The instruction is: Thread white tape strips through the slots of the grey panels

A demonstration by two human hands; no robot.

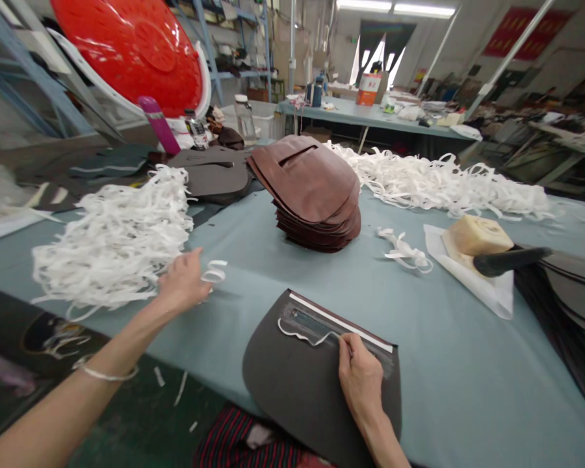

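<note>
My left hand (185,279), fingers apart, is at the right edge of a heap of loose white strips (121,240). Right beside its fingertips is a curled white strip (215,271); I cannot tell whether they touch. My right hand (361,370) pinches one end of a thin, wavy white strip (302,337) over a dark grey rounded panel (292,383). That panel lies at the table's front edge, with a narrow slot (312,323) and a straight white band (341,320) along its far edge.
A stack of brown rounded panels (312,188) stands mid-table on the blue-green cover (244,234). Behind it stretches a long heap of white strips (448,185). At right, a yellowish block (480,235) and a black handle (511,261) rest on white sheeting (497,299), near dark panels (565,292).
</note>
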